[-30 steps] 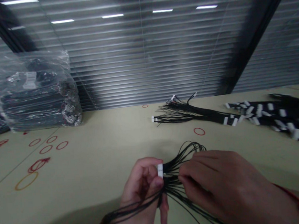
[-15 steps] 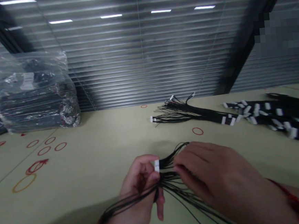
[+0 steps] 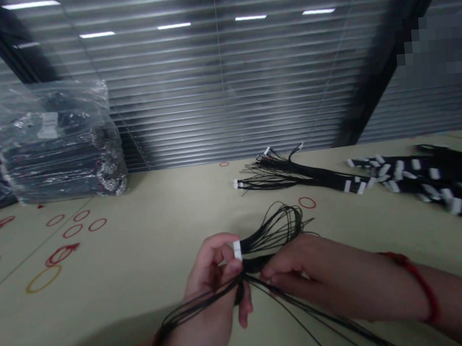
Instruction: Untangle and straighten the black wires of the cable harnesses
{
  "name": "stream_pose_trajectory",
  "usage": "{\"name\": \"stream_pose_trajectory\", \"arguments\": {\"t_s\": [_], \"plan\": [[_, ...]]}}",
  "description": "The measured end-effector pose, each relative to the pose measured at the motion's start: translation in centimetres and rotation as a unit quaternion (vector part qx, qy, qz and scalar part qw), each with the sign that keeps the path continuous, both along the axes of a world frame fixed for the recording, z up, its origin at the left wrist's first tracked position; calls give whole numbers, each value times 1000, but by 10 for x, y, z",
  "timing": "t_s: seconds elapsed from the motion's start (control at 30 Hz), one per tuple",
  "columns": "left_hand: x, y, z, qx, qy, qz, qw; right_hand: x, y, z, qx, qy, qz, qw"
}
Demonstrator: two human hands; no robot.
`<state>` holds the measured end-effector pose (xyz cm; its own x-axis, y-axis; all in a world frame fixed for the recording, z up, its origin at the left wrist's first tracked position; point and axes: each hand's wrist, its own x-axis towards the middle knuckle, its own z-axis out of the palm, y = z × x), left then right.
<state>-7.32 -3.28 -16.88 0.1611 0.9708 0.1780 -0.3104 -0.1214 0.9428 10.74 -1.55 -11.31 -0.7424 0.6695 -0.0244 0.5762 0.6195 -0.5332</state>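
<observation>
Thin black wires in a bundle fan out from a white label or connector at my left fingertips. My left hand is closed, pinching the bundle beside that white piece, and more strands hang over its wrist toward the lower left. On the other side, my right hand is closed with thumb and fingers together on the black wires just right of the pinch. Loose wires run below it to the lower right. The right fingertips are partly hidden.
A clear plastic bag packed with dark cables stands at the back left. Another wire bundle lies near the blinds, with a pile of white-labelled black cables at the right. Red rubber bands and a yellow band lie leftward.
My right hand has moved down and slightly left, closer to my left fingers. The upper wires now stand in a loose loop above it. The left hand keeps its pinch.
</observation>
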Motion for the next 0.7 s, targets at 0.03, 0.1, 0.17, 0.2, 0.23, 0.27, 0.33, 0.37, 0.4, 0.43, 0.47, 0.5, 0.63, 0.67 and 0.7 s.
{"name": "stream_pose_trajectory", "arguments": {"t_s": [0.03, 0.1, 0.17, 0.2, 0.23, 0.27, 0.33, 0.37, 0.4, 0.43, 0.47, 0.5, 0.63, 0.67, 0.7], "plan": [[0, 0, -2, 12, -5, -9, 1000, -4, 1, 1, -13, 14, -4, 1000], [0, 0, -5, 28, -11, -19, 999, -8, 0, 0, -32, 39, -22, 998], [0, -1, -6, 39, -19, -25, 999, -8, -3, -1, -41, 58, -49, 996], [0, -1, -6, 40, -22, -28, 999, -8, -6, -1, -43, 65, -62, 995], [1, -2, -6, 38, -22, -31, 999, -8, -8, -2, -44, 70, -73, 994], [1, -2, -5, 35, -22, -33, 999, -8, -10, -2, -44, 75, -82, 993], [1, -3, -4, 33, -21, -33, 999, -8, -12, -3, -40, 82, -95, 991], [1, -3, -4, 35, -21, -32, 999, -8, -13, -3, -35, 84, -100, 991], [1, -3, -3, 37, -22, -31, 999, -8, -13, -3, -29, 86, -105, 990], [2, -3, -3, 41, -25, -31, 998, -8, -12, -3, -23, 86, -109, 990], [2, -3, -3, 45, -28, -32, 998, -8, -12, -3, -16, 85, -113, 990], [2, -3, -4, 47, -29, -31, 998, -9, -12, -3, -8, 84, -115, 990], [1, -4, -3, 40, -21, -28, 999, -11, -12, -3, 35, 80, -130, 988], [1, -4, -3, 29, -14, -27, 999, -10, -12, 0, 46, 80, -135, 987], [1, -3, -2, 15, -6, -24, 1000, -8, -12, 4, 51, 81, -138, 986]]}}
